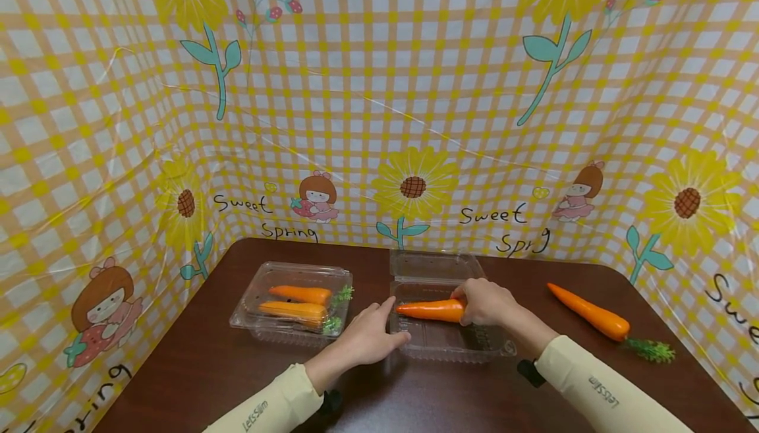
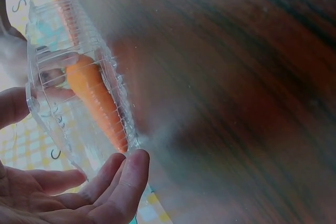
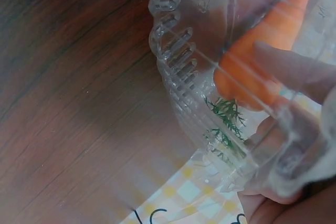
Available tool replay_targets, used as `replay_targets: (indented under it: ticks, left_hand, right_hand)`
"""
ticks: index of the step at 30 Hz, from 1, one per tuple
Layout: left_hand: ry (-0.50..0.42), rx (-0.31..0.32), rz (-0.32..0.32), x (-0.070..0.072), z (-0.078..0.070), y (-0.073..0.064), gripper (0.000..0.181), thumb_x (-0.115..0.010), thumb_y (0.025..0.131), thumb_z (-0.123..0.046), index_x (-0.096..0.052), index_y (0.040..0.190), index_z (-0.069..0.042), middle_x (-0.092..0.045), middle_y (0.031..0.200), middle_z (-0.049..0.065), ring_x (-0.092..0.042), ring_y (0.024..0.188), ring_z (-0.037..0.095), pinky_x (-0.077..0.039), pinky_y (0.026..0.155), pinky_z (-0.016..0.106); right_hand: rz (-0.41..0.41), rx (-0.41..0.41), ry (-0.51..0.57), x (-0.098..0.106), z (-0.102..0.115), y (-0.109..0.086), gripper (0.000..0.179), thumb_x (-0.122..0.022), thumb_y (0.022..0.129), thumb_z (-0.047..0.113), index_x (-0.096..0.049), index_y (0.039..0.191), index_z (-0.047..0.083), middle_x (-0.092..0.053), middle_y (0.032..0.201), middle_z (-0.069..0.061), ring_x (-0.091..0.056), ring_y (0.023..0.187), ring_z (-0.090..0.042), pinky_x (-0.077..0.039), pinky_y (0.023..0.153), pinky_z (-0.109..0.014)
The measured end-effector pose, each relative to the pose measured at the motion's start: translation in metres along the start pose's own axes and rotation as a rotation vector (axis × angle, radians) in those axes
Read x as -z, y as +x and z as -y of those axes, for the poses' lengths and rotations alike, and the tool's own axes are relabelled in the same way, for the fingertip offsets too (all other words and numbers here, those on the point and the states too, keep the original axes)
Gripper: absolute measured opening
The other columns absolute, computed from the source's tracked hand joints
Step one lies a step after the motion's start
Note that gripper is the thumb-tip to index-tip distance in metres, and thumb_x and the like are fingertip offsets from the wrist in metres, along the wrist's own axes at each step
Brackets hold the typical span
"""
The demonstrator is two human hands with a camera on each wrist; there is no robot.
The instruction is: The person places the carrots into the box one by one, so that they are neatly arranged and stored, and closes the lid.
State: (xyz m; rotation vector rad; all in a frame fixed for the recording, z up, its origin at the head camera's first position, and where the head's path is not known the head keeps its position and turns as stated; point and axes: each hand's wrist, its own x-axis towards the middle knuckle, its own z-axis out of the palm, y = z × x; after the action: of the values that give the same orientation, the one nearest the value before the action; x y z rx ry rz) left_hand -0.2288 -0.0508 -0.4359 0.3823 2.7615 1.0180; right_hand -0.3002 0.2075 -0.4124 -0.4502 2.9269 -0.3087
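Observation:
My right hand (image 1: 487,301) grips the thick end of an orange carrot (image 1: 429,311) inside a clear plastic clamshell box (image 1: 423,343). In the head view the carrot lies across the box with its thin tip pointing left. Green leaves (image 3: 226,116) show through the box wall in the right wrist view, at the carrot's thick end. The lid (image 1: 435,265) is folded back behind the box. My left hand (image 1: 370,335) is at the box's left side, fingers extended and fingertips right at the rim; its thumb points toward the front left corner.
To the left stands a second clear box (image 1: 252,298), its lid down, with two carrots (image 1: 293,311) inside and green tops at its right edge. Another carrot (image 1: 593,314) with leaves lies on the brown table (image 1: 409,397) at right. A patterned cloth (image 1: 379,90) encloses the back and sides.

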Motion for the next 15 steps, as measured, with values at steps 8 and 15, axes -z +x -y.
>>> replay_targets:
  ticks: [8,15]
  left_hand:
    - [0.012,0.003,0.003,0.000,-0.002,-0.001,0.081,-0.068,0.094,-0.046,-0.034,0.158,-0.010,-0.041,0.155,0.022,-0.041,0.143,0.039,-0.036,0.112,0.058]
    - [0.022,-0.001,0.006,0.001,-0.002,0.001,0.081,-0.067,0.094,-0.047,-0.034,0.158,-0.010,-0.040,0.156,0.023,-0.039,0.144,0.039,-0.035,0.113,0.057]
  right_hand:
    - [0.020,0.010,0.033,0.002,0.002,-0.006,0.054,-0.087,0.076,0.012,-0.070,0.127,0.012,-0.068,0.126,-0.014,-0.067,0.092,-0.027,-0.054,0.067,-0.042]
    - [-0.026,0.053,0.061,0.010,0.000,-0.016,0.051,-0.087,0.076,0.015,-0.072,0.125,0.013,-0.071,0.118,-0.011,-0.065,0.085,-0.021,-0.051,0.062,-0.038]
